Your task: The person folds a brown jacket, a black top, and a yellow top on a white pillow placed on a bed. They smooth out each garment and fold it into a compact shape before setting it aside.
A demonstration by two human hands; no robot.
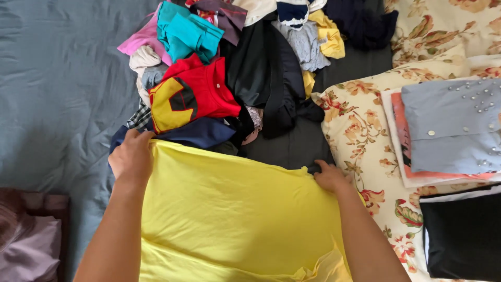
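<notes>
So I've got my left hand [131, 156] and right hand [330, 177] each pinching a far corner of the yellow shirt [235, 219], which runs lengthwise back toward me, laundry pile [235, 68] just beyond my knuckles.

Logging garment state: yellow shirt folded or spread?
Spread: the yellow shirt lies flat, left hand and right hand at its far corners.

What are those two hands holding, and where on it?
Both hold a bright yellow cloth garment by its far edge: the left hand at the left corner, the right hand at the right corner.
</notes>
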